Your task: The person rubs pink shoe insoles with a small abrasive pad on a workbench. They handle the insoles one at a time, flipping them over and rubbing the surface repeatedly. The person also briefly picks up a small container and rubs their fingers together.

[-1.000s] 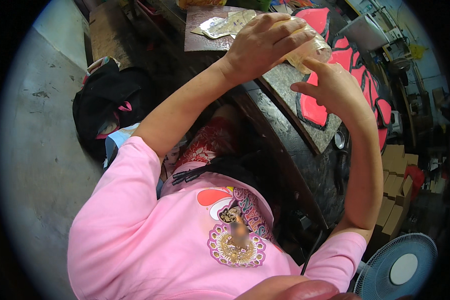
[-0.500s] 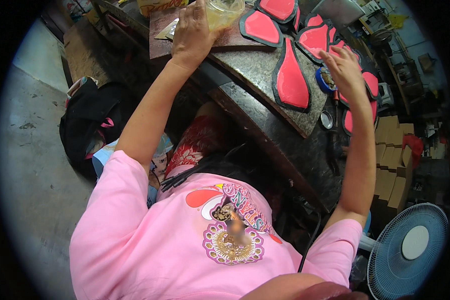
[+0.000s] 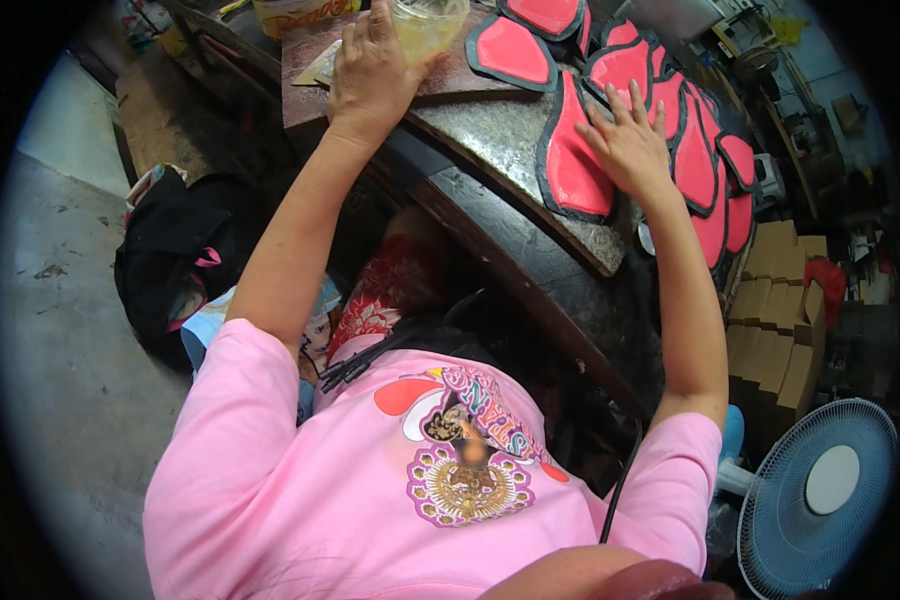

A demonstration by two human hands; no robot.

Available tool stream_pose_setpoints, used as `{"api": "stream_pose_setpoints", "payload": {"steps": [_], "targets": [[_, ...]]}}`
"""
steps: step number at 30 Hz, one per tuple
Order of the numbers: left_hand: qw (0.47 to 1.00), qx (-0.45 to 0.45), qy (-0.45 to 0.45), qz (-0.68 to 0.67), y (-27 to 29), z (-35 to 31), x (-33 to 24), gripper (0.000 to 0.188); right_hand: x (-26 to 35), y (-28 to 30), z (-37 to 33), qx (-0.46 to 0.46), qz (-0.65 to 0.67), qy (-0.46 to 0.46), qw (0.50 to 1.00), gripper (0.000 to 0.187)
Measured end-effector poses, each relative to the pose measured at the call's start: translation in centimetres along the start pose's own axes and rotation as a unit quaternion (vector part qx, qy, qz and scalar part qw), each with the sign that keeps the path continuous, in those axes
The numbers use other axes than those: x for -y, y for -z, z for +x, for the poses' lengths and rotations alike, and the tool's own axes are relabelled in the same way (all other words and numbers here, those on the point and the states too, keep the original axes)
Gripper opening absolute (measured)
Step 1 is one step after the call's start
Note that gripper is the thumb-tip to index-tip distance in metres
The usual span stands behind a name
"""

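Tub (image 3: 428, 38): clear plastic with a yellowish tint, over the reddish-brown board (image 3: 305, 62); whether it rests on the board cannot be told.
Left hand (image 3: 373, 78): curled around the tub's left side, gripping it with fingers bent.
Right hand (image 3: 630, 148): fingers spread wide, nothing visible in its grasp, above the pink pads (image 3: 694, 158); whether the fingertips touch them is unclear.
Teardrop pad (image 3: 575, 175): pink with a dark border, lying on the grey slab (image 3: 490, 128), partly behind the right hand's fingers.
Spill risk: the tub could tip if the left hand's one-sided hold slackened.
Smear risk: the pads look glossy; if that coating is wet, a dragging finger could mark it.
Slide risk: the teardrop pad's broad end lies near the slab's edge, so a sideways push could send it onto the dark surface (image 3: 620, 345).
Forearm risk: a low sweep could knock the round metallic piece (image 3: 646, 240) beside the right wrist.
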State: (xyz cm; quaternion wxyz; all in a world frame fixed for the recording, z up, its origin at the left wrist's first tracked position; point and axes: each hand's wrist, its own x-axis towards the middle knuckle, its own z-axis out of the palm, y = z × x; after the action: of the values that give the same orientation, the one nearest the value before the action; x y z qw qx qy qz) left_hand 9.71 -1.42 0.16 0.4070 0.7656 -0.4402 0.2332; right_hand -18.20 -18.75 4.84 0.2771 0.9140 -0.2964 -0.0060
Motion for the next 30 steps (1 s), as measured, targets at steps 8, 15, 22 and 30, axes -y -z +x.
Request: {"api": "stream_pose_setpoints", "payload": {"steps": [8,15,22,30], "targets": [[1.000,-0.002,0.022,0.015,0.0,-0.2,-0.5,0.105,-0.2,2.2,-3.9,-0.049,0.017,0.014,0.999,0.062],[1.000,-0.011,-0.014,0.014,-0.2,0.0,0.1,0.104,0.3,-1.3,1.3,-0.122,0.032,0.012,0.992,0.063],[0.999,-0.020,-0.021,0.019,-0.6,-0.2,0.3,0.105,0.2,2.2,-2.4,0.012,0.026,0.012,1.000,0.056],[1.000,-0.011,0.007,-0.020,-0.5,0.0,0.2,0.104,-4.4,4.1,-7.0,0.027,0.261,-0.053,0.964,0.052]]}}
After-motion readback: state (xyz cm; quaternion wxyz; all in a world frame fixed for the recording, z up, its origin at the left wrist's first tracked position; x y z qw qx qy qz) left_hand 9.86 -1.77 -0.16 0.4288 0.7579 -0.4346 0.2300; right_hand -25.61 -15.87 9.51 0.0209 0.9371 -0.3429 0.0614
